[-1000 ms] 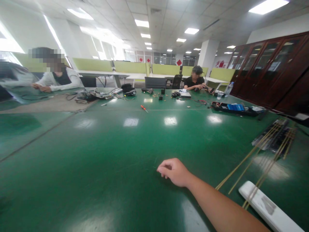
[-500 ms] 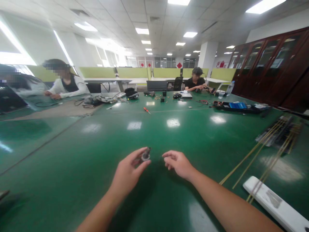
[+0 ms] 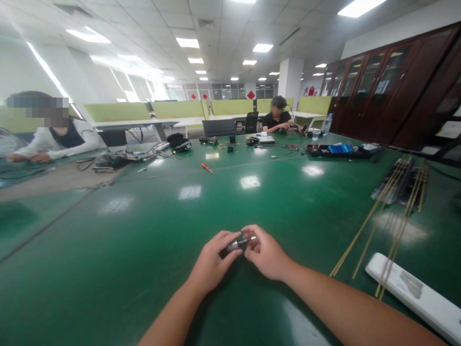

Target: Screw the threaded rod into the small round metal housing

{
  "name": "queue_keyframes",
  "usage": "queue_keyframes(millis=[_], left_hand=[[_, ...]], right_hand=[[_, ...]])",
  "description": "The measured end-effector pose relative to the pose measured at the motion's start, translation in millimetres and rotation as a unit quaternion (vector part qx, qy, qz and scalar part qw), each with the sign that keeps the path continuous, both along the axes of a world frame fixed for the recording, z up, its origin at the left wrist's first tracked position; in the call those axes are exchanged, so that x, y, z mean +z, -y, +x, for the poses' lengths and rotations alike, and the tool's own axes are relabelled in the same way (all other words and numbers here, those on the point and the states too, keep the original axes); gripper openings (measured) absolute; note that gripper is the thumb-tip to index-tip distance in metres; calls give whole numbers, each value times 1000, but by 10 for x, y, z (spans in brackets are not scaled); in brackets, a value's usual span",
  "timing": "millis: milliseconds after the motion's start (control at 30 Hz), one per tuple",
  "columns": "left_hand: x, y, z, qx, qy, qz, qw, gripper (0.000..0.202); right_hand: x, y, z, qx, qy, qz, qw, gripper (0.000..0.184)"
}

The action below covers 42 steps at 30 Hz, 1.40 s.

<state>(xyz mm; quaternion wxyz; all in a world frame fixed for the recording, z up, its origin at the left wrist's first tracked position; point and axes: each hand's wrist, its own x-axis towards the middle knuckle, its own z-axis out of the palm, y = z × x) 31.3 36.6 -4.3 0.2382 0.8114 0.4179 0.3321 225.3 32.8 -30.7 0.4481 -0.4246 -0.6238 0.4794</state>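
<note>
Small silver-and-black cylindrical metal part [image 3: 235,245], over glossy green worktop [image 3: 137,269], pinched in grip of left hand [image 3: 212,262]; right hand [image 3: 269,254] curled at part's slim end, grasping or merely touching: cannot tell. Well beyond, orange-handled screwdriver [image 3: 206,167]; at right, long white rounded bar [image 3: 425,303].

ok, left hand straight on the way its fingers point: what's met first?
Likely the right hand, close ahead of the left hand and the small metal part it holds; whether the hands touch is unclear.
</note>
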Motion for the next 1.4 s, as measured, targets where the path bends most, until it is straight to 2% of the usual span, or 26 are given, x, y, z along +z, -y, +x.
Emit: queue_keyframes(millis=[100, 200, 333, 467, 600, 1000, 1400], left_hand=[[-54, -22, 5, 34, 33, -33, 998, 44], [-76, -44, 7, 65, 47, -56, 995, 37], [-44, -33, 19, 52, 43, -61, 996, 24], [-5, -7, 38, 49, 43, -62, 996, 25], [-7, -17, 36, 45, 38, -57, 997, 27], [-63, -49, 4, 34, 40, -54, 997, 24], [-76, -38, 11, 48, 46, -77, 995, 25]], right_hand=[[19, -5, 7, -13, -11, -4, 1000, 38], [-3, -20, 11, -12, -12, -9, 1000, 35], [-21, -18, 20, -22, 13, 4, 1000, 36], [16, 8, 34, -27, 47, 20, 998, 34], [71, 27, 38, -22, 75, 24, 997, 24], [51, 4, 47, -20, 60, 15, 998, 13], [81, 5, 57, -25, 61, 11, 998, 12]])
